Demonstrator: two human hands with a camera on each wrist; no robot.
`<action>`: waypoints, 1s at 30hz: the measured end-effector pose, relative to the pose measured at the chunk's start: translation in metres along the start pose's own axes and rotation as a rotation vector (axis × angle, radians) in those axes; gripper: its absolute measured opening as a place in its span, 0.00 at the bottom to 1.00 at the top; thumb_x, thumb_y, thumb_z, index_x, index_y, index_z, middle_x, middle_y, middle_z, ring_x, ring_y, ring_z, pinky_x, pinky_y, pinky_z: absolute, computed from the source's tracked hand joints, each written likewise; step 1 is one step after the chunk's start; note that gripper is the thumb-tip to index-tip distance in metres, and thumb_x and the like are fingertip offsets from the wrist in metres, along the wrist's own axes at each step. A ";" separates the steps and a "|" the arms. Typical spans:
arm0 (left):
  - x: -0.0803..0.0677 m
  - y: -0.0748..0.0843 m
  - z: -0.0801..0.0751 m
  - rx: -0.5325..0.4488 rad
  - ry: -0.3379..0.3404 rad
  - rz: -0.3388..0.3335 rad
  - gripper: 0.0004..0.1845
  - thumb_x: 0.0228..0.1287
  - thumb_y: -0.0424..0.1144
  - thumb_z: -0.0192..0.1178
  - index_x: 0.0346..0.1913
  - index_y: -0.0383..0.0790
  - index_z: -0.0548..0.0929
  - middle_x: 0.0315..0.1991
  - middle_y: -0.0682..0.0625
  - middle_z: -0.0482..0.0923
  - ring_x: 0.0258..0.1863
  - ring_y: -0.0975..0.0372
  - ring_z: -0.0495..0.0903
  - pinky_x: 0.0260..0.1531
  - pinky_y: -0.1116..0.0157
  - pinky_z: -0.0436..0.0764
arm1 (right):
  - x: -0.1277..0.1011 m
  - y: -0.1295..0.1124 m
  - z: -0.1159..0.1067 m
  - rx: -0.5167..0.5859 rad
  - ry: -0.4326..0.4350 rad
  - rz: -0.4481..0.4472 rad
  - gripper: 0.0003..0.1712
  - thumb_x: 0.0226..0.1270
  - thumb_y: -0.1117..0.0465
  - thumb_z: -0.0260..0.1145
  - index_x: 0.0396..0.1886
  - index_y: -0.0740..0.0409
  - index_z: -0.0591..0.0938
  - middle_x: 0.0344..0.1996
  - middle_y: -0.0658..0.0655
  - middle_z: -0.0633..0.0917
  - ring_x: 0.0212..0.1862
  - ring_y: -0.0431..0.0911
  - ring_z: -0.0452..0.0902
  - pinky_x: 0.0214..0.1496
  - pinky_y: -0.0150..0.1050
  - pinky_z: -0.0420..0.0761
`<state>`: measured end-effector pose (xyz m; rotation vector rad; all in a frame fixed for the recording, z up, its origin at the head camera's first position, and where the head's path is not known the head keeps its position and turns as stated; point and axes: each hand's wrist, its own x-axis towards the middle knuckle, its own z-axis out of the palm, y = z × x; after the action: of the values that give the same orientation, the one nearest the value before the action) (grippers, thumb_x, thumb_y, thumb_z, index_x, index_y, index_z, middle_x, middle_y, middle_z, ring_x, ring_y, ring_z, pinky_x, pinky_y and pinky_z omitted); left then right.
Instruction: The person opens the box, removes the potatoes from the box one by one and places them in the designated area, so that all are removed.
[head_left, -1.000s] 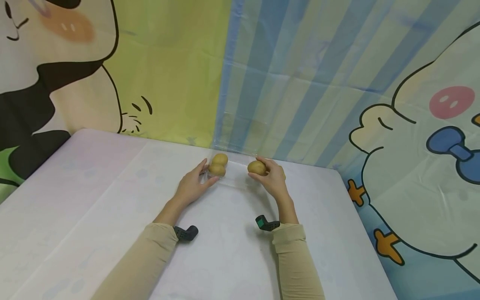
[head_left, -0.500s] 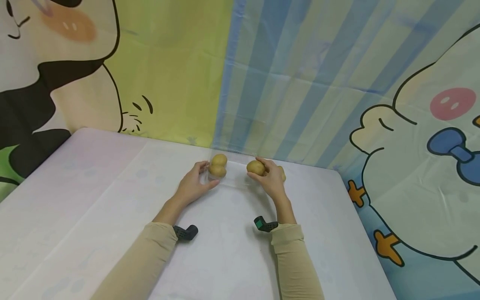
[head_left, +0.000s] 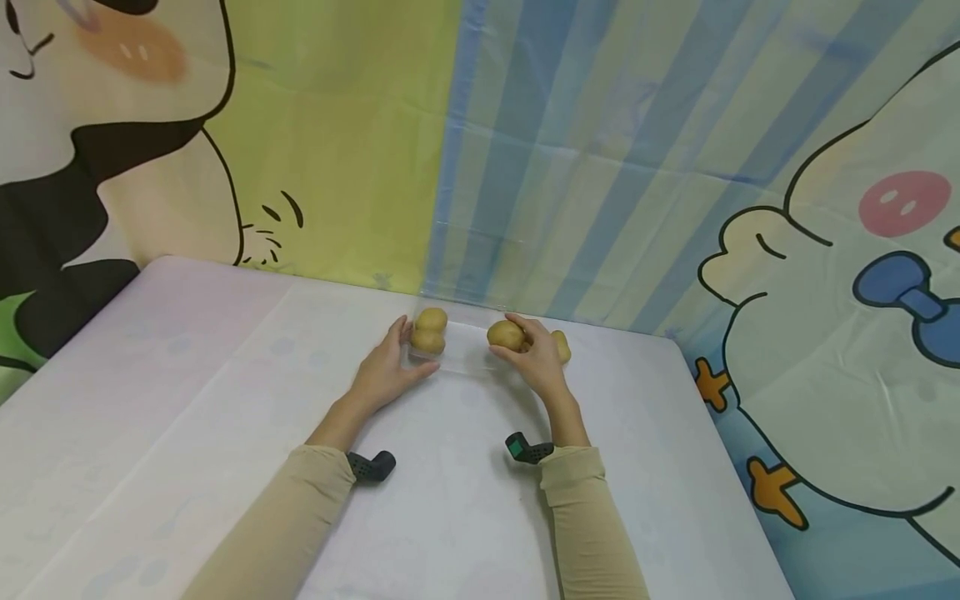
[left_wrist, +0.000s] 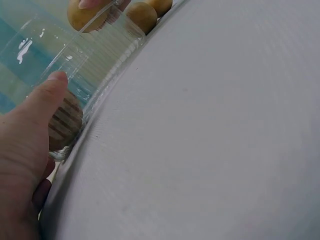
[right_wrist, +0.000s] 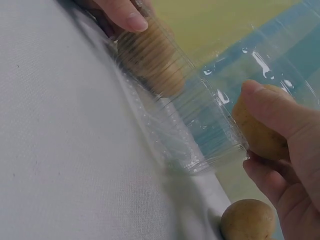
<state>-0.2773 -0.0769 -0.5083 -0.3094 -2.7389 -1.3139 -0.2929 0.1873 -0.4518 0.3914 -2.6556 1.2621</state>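
- The left hand [head_left: 384,372] is gripping the near-left corner of a clear plastic box [head_left: 457,346], thumb curled over its ribbed wall, steadying it on the white surface [head_left: 187,417].
- Two potatoes [head_left: 429,331] are already sitting in the box's left end, one against the other.
- The right hand [head_left: 534,362] is clamped around a third potato [head_left: 506,334], fingers and thumb curled round it, holding it at the box's right rim.
- A fourth potato [head_left: 560,346] is lying loose on the surface just beside the right hand, outside the box.
- Doing this well, as I judge it, means keeping the left hand firm, since the thin box looks light and likely to slide.
- The held potato should be clearing the rim fully before being lowered into the free right half, not dropped against the wall.
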 end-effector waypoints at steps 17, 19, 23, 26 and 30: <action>0.001 0.001 -0.001 0.015 0.030 0.039 0.52 0.53 0.62 0.56 0.70 0.38 0.43 0.67 0.44 0.59 0.66 0.49 0.59 0.63 0.50 0.59 | -0.001 -0.002 -0.008 0.003 -0.048 -0.002 0.41 0.46 0.43 0.70 0.61 0.49 0.70 0.58 0.51 0.71 0.54 0.47 0.72 0.51 0.42 0.76; 0.000 0.002 -0.001 0.018 0.028 0.040 0.52 0.53 0.62 0.57 0.70 0.37 0.43 0.67 0.43 0.59 0.65 0.49 0.59 0.64 0.50 0.59 | -0.001 -0.001 -0.010 0.021 -0.040 0.005 0.40 0.45 0.44 0.71 0.60 0.49 0.71 0.58 0.51 0.71 0.54 0.48 0.73 0.50 0.41 0.78; 0.000 0.002 -0.001 0.018 0.032 0.039 0.51 0.53 0.62 0.57 0.70 0.37 0.44 0.67 0.43 0.59 0.65 0.49 0.60 0.64 0.50 0.59 | -0.002 0.001 -0.018 0.053 -0.015 0.018 0.39 0.45 0.46 0.71 0.60 0.47 0.72 0.55 0.52 0.73 0.54 0.49 0.74 0.49 0.39 0.79; 0.000 0.001 -0.001 0.020 0.039 0.046 0.51 0.53 0.61 0.58 0.70 0.37 0.45 0.66 0.42 0.60 0.65 0.48 0.60 0.63 0.50 0.60 | -0.002 0.003 -0.024 0.054 0.005 0.035 0.39 0.44 0.45 0.71 0.60 0.46 0.72 0.53 0.53 0.73 0.54 0.49 0.73 0.49 0.39 0.79; 0.000 0.002 -0.001 0.019 0.045 0.049 0.51 0.53 0.60 0.59 0.70 0.37 0.46 0.66 0.42 0.60 0.64 0.48 0.61 0.63 0.49 0.60 | -0.003 0.007 -0.033 0.063 0.031 0.071 0.38 0.44 0.46 0.72 0.59 0.42 0.72 0.55 0.53 0.72 0.56 0.50 0.73 0.50 0.39 0.79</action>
<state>-0.2769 -0.0771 -0.5062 -0.3384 -2.6877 -1.2660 -0.2904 0.2175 -0.4372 0.2853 -2.6307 1.3641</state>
